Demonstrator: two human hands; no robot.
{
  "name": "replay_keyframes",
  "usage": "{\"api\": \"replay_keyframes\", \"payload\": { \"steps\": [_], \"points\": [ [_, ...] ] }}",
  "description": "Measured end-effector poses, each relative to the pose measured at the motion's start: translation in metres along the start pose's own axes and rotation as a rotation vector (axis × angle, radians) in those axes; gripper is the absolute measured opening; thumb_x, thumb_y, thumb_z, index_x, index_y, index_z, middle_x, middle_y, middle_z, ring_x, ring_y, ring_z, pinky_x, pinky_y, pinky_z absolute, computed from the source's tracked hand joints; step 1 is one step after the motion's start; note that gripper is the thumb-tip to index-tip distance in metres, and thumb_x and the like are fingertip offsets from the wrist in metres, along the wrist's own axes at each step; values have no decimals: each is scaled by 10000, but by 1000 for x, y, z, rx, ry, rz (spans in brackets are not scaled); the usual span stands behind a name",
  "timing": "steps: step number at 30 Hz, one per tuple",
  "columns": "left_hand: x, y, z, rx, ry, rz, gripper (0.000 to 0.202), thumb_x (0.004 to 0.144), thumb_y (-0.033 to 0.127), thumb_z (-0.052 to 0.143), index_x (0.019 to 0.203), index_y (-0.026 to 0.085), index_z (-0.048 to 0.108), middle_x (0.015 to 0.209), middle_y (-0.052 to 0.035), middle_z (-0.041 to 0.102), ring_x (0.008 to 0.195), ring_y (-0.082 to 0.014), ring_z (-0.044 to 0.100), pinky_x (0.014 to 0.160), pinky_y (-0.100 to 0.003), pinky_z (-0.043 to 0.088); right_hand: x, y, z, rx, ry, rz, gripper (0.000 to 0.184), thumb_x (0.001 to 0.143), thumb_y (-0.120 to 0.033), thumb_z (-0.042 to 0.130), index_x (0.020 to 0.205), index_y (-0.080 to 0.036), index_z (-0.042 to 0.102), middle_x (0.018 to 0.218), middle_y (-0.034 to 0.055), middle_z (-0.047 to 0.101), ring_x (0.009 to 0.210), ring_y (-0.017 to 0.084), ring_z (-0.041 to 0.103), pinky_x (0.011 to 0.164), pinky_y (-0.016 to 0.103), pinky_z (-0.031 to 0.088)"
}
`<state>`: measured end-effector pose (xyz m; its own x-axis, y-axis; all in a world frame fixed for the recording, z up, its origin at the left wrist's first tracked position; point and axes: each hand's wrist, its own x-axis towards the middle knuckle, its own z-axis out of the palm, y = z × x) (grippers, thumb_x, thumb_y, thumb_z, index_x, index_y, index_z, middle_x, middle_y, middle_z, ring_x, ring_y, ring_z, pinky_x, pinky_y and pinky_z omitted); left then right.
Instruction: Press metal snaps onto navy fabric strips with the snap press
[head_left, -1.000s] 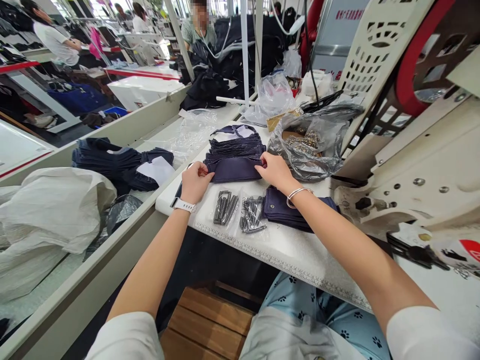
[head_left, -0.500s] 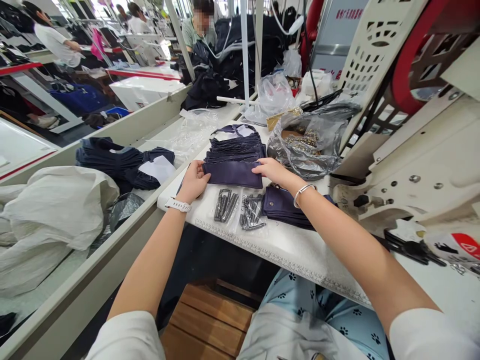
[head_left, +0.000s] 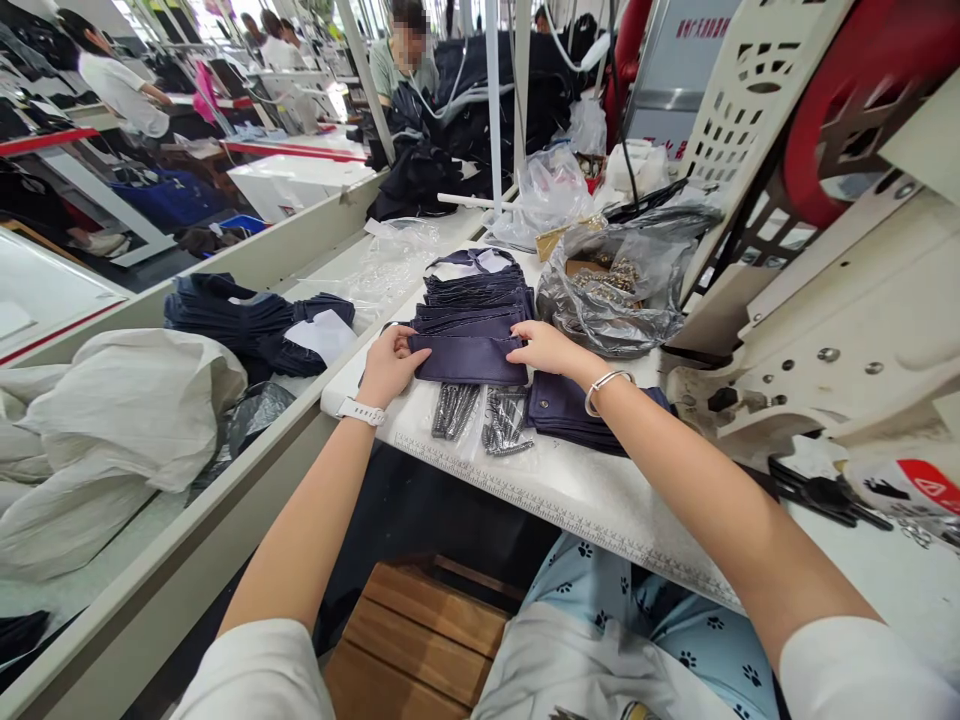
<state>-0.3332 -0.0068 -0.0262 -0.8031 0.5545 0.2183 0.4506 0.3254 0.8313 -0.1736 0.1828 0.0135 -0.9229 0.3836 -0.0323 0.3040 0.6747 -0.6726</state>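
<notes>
A dark navy fabric panel point(head_left: 471, 362) is stretched between my two hands at the front of a layered pile of similar navy pieces point(head_left: 472, 295). My left hand point(head_left: 391, 364) pinches its left end; my right hand point(head_left: 541, 350) grips the right end between thumb and fingers. Just in front of the panel lie two clear bags of dark coil-like pieces, a left bag point(head_left: 454, 412) and a right bag point(head_left: 507, 420). Under my right forearm rests a stack of navy pieces with a metal snap point(head_left: 574, 415), partly hidden by the arm.
A grey plastic bag point(head_left: 615, 290) holding small metal parts sits behind my right hand. Black scissors point(head_left: 817, 492) lie at the right, beside the machine body point(head_left: 825, 385). More folded navy fabric point(head_left: 247, 325) and a whitish cloth sack point(head_left: 127, 400) are at left. A co-worker point(head_left: 405, 60) sits beyond.
Both hands have drawn the navy panel slightly toward me, away from the pile. Its lower edge now covers the tops of the bags. The view has shifted a little.
</notes>
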Motion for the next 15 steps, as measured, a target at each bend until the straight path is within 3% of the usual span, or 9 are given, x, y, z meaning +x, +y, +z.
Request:
{"api": "replay_keyframes", "payload": {
  "steps": [3, 6, 9, 13, 15],
  "points": [
    [0, 3, 5, 188, 98, 113, 329, 607, 183, 692, 893, 192, 530, 739, 20, 458, 667, -138, 461, 692, -289, 410, 3, 1, 3, -6, 28, 9, 177, 666, -133, 566, 841, -150, 585, 874, 42, 604, 780, 161, 530, 696, 251, 386],
    [-1, 7, 9, 381, 94, 240, 267, 653, 151, 654, 901, 194, 566, 771, -5, 440, 694, -165, 473, 724, -310, 411, 5, 0, 5, -10, 68, 25, 233, 717, -148, 517, 947, -144, 561, 871, 45, 592, 755, 153, 514, 690, 258, 384],
    [-1, 6, 12, 422, 141, 273, 188, 710, 150, 594, 893, 192, 603, 847, -38, 455, 709, -182, 500, 750, -328, 420, 7, 0, 6, 21, 118, 42, 259, 755, -183, 501, 1011, -153, 518, 824, 20, 560, 711, 138, 483, 675, 257, 378],
    [0, 1, 15, 398, 192, 280, 196, 759, 177, 548, 948, 191, 598, 1013, -73, 471, 754, -188, 537, 804, -346, 430, 5, 0, 9, 58, 133, 45, 124, 744, -198, 516, 864, -173, 502, 735, -15, 488, 667, 126, 454, 656, 256, 381],
    [2, -2, 18, 374, 198, 272, 260, 733, 192, 592, 991, 184, 563, 1054, -88, 472, 894, -225, 542, 856, -362, 424, 4, -1, 11, 24, 134, 28, 79, 712, -198, 545, 716, -183, 468, 730, -10, 458, 702, 137, 460, 679, 267, 391]
  ]
}}
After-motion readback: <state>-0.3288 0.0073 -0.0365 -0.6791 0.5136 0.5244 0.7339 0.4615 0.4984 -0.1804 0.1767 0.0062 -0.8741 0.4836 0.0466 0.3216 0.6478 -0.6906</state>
